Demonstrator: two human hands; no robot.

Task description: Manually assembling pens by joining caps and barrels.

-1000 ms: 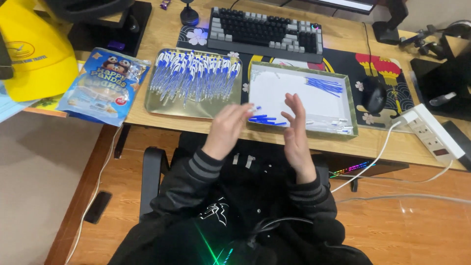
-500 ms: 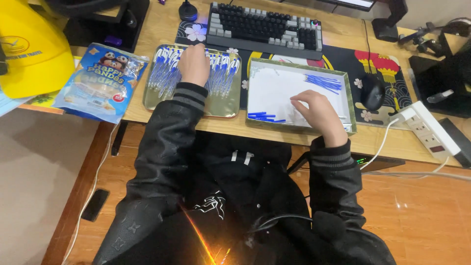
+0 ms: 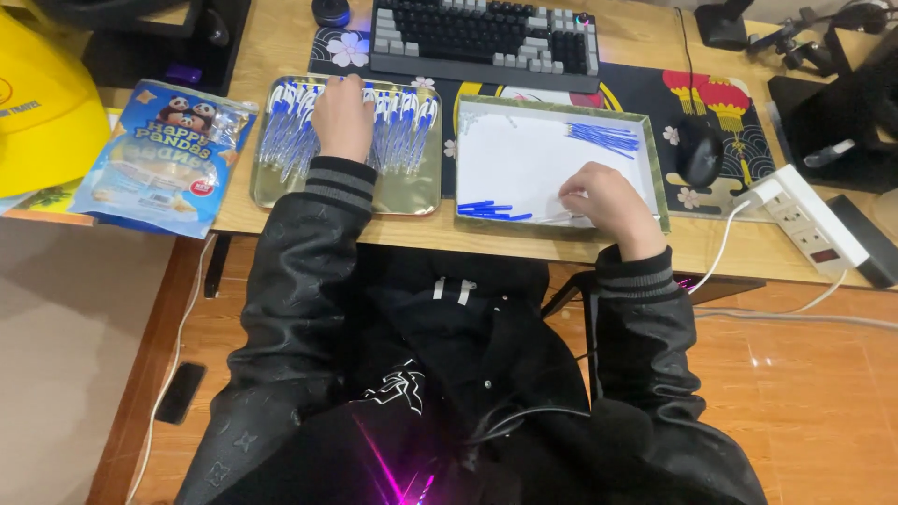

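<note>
My left hand lies palm down on a heap of thin blue-and-white sticks that fills a gold tray. Its fingertips are buried among them, so a grip is not visible. My right hand rests with curled fingers on the floor of a white-lined tray, at its near right side. A small bunch of blue pieces lies just left of that hand. Another bunch of blue pieces sits in the tray's far right corner. What the curled fingers enclose is hidden.
A keyboard stands behind both trays on a patterned desk mat. A black mouse and a white power strip are to the right. A blue snack bag and a yellow object lie left. The wooden desk's front edge is near my chest.
Both hands were raised together in front of the white tray. The left one then went out onto the gold tray, and the right one dropped into the white tray and slid rightward.
</note>
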